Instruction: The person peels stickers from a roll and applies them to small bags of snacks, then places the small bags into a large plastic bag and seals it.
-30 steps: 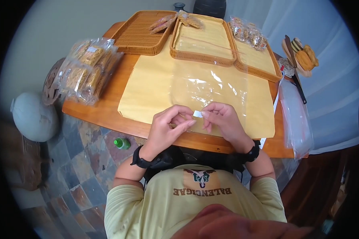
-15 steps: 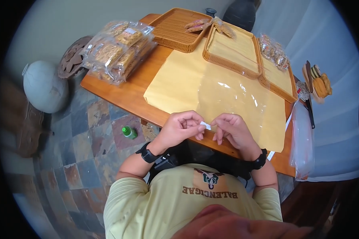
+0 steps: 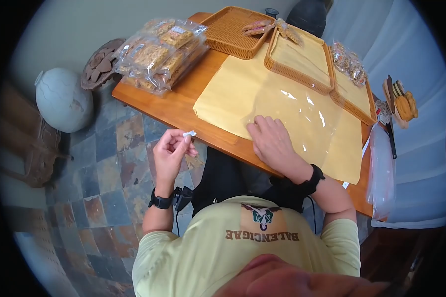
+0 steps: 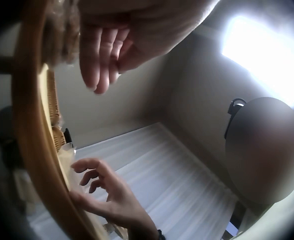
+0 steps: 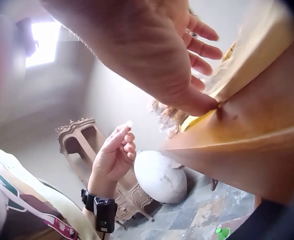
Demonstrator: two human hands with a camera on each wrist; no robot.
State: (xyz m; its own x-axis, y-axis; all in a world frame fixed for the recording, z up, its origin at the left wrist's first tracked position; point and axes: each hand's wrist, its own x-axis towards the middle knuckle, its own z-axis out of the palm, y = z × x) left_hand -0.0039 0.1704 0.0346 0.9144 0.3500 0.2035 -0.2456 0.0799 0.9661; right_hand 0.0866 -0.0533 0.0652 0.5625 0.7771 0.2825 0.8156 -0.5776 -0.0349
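In the head view my left hand pinches a small white slip between thumb and fingertips, off the table's front edge. My right hand lies over the near left part of a clear plastic bag, which is spread on yellow paper. The right wrist view has my right hand with its fingers spread and relaxed, the thumb tip at the table edge; whether it touches the bag is unclear. The white slip also shows there, at my left fingertips.
Packed snacks are piled on the table's left end. Three wicker trays stand at the back, one bare, others paper-lined. More clear bags hang at the right edge. A green bottle stands on the floor.
The hands have parted: my left hand has moved left with the white slip, and my right hand has gone forward from the slip onto the bag. The head view has swung left.
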